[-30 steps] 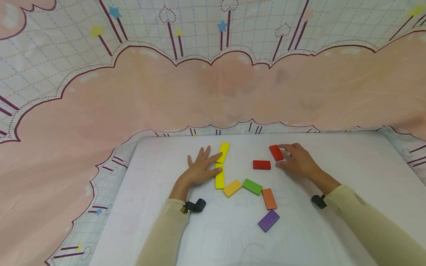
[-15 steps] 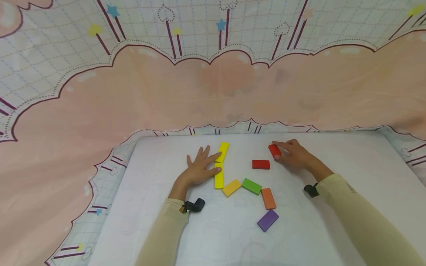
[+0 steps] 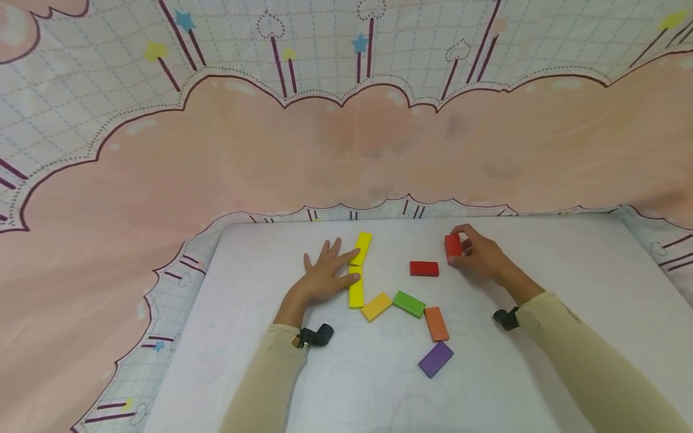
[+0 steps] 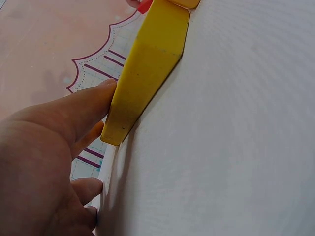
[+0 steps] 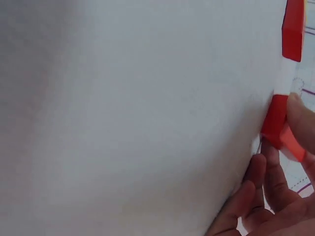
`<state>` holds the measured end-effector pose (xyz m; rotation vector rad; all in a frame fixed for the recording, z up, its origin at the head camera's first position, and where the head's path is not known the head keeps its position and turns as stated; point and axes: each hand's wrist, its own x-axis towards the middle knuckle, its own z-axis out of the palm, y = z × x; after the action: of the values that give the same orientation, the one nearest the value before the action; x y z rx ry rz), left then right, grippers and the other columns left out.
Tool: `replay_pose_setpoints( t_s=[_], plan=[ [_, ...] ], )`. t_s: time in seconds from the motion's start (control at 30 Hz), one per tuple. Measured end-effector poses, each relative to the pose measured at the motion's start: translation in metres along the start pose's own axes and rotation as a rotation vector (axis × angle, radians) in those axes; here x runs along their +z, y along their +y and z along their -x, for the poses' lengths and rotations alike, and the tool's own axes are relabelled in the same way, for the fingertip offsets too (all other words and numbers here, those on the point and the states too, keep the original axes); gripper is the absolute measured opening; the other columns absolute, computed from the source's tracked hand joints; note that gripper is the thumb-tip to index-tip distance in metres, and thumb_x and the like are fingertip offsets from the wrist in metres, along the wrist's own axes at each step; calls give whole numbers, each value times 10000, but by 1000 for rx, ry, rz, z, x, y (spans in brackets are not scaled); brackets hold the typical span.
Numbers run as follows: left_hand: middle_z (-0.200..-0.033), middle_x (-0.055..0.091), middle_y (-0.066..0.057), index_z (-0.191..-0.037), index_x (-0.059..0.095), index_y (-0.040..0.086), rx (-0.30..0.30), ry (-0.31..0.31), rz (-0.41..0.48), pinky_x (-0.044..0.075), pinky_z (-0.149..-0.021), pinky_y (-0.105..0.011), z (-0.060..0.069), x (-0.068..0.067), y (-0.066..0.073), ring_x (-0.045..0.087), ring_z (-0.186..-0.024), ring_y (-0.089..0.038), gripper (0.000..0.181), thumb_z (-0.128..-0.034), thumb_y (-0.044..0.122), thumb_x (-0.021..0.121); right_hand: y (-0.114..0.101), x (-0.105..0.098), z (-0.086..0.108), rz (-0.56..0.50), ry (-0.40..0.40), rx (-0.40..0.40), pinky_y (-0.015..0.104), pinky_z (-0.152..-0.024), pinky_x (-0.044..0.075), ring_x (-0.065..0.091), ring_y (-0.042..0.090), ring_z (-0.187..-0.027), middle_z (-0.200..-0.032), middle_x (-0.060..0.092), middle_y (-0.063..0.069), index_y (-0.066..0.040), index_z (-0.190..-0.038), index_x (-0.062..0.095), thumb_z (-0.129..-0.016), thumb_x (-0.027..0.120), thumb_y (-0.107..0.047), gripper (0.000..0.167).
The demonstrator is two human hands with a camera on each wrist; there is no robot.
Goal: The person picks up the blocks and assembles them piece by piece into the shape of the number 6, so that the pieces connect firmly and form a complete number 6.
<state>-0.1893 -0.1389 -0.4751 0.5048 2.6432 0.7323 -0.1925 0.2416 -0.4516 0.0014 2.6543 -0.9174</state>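
On the white table (image 3: 379, 403), your left hand (image 3: 321, 279) lies spread, touching two yellow blocks (image 3: 355, 294); your right hand (image 3: 483, 258), nearer the reds, pinches the upper red block (image 3: 452, 245), long axis pointing away from you, beside the crosswise red block (image 3: 424, 269).

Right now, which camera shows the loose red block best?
Head: the loose red block sits in full outline, nothing covering it. The right wrist view cuts it off at the top edge; the left wrist shows just a red bit, which block unclear.
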Motion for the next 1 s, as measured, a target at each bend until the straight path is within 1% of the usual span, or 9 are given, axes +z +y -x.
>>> replay_pose_setpoints(
  t_s=[0.13,0.23,0.3,0.4,0.5,0.6,0.8,0.93,1.0],
  plan=[
    [-1737,-1,-60,-1585,353,391,0,-3,-1,-204,-1150,-721,-1,1,0,-137,-1598,-291,652,-989,547,568,6,1,6,-65,30,18,545,-969,555,520,422,-1223,-1336,557,244,-203,-1491,348,-984,678,-255,607],
    [-1737,-6,-54,-1586,349,393,-1,-5,-4,-203,-1151,-720,-1,1,0,-140,-1598,-290,653,-990,548,565,11,1,13,-130,45,18,540,-990,549,512,418,-1251,-1365,548,241,-210,-1506,370,-1014,633,-248,560],
    [-1737,-8,-53,-1587,348,391,1,-5,-4,-201,-1150,-723,-1,1,1,-140,-1598,-292,654,-990,547,566,13,-1,20,-179,40,15,522,-999,549,500,410,-1267,-1387,532,236,-216,-1521,376,-1026,618,-257,552],
    [-1737,-12,-47,-1588,344,393,2,-6,-8,-200,-1150,-724,-1,1,1,-140,-1598,-294,655,-990,548,563,14,-2,34,-246,24,1,490,-996,559,483,397,-1287,-1410,511,231,-219,-1539,381,-1030,613,-268,562],
    [-1737,-18,-38,-1588,339,400,0,-8,-12,-203,-1150,-722,-2,1,2,-142,-1597,-291,656,-990,551,561,13,0,49,-284,9,-38,464,-989,568,501,384,-1285,-1404,529,229,-209,-1550,394,-1031,611,-273,566],
    [-1737,-16,-40,-1588,343,396,-2,-5,-14,-203,-1149,-723,-2,1,2,-142,-1598,-292,655,-990,543,566,11,4,60,-321,-11,-56,432,-982,571,513,361,-1278,-1390,546,211,-220,-1552,412,-1032,605,-272,557],
    [-1737,-8,-53,-1590,345,386,-4,-4,-18,-194,-1152,-726,-1,1,1,-138,-1598,-293,649,-996,532,564,3,12,75,-367,-71,-69,324,-920,571,535,311,-1252,-1347,575,166,-261,-1553,434,-1020,619,-260,563],
    [-1737,-7,-53,-1589,351,378,-5,-5,-5,-199,-1150,-725,0,0,1,-139,-1598,-295,648,-996,517,572,-5,15,84,-408,-111,-74,285,-894,582,593,284,-1188,-1317,596,157,-245,-1560,418,-1007,640,-258,596],
    [-1737,-6,-50,-1588,353,379,-8,-5,-2,-200,-1150,-724,1,0,1,-139,-1598,-294,646,-995,517,572,-9,17,88,-426,-132,-70,283,-888,590,617,267,-1155,-1315,603,158,-218,-1553,416,-1000,651,-270,603]
  ],
)
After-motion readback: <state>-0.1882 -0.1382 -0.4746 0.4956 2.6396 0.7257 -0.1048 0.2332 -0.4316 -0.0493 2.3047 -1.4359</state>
